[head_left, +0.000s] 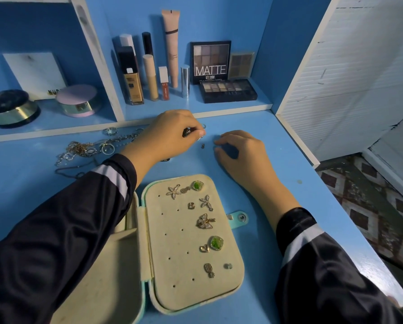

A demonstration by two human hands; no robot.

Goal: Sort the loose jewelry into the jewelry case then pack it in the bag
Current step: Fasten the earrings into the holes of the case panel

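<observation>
The light is dim and cool, with a strong blue cast. The tabletop (301,195) carries a pale glare at its lower right edge. Straight lines bend toward the corners, which look perhaps slightly soft.

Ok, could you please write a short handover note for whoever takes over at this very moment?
Left hand pinches a small dark jewelry piece; right hand rests curled on the blue tabletop, its grip unclear.
Done: several earrings sit on the open cream jewelry case.
To do: tangled silver chains and rings, a tiny dark piece, then closing and bagging; no bag in view.
</observation>
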